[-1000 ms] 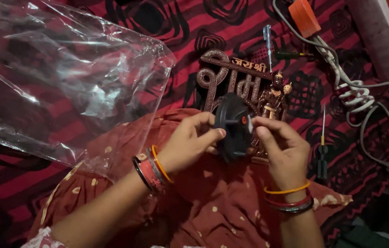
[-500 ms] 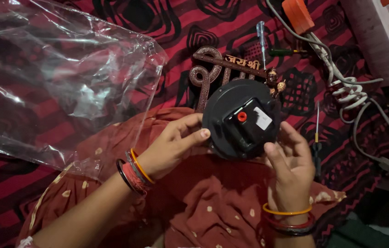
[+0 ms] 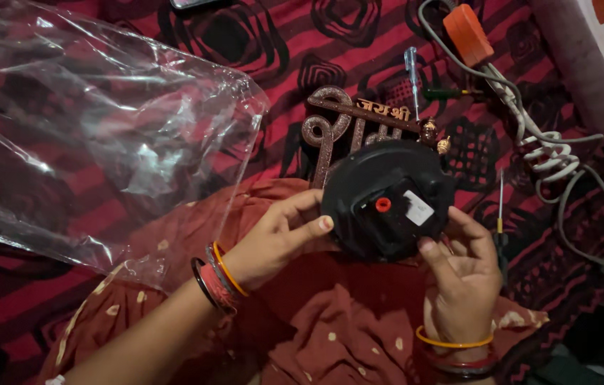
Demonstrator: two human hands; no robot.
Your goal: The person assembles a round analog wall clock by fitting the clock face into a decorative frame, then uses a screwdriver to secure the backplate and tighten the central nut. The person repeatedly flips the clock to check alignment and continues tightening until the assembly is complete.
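Observation:
A round black clock back [image 3: 386,198] with a red knob and a small white label faces me, held up over my lap. My left hand [image 3: 277,239] grips its left rim, thumb against the edge. My right hand [image 3: 461,269] supports its lower right side with fingers behind it. Just behind the disc lies a brown decorative wall piece [image 3: 359,121] with raised lettering and a small figurine.
A large crumpled clear plastic bag [image 3: 102,135] covers the left. A clear-handled screwdriver [image 3: 412,75] and a thin screwdriver [image 3: 500,217] lie on the red patterned cloth. White cable [image 3: 544,153], an orange plug [image 3: 467,32] and a white box [image 3: 601,64] sit at the right.
The black disc was turned from edge-on to its flat back facing me and now sits higher and closer. Both hands shifted to its rim.

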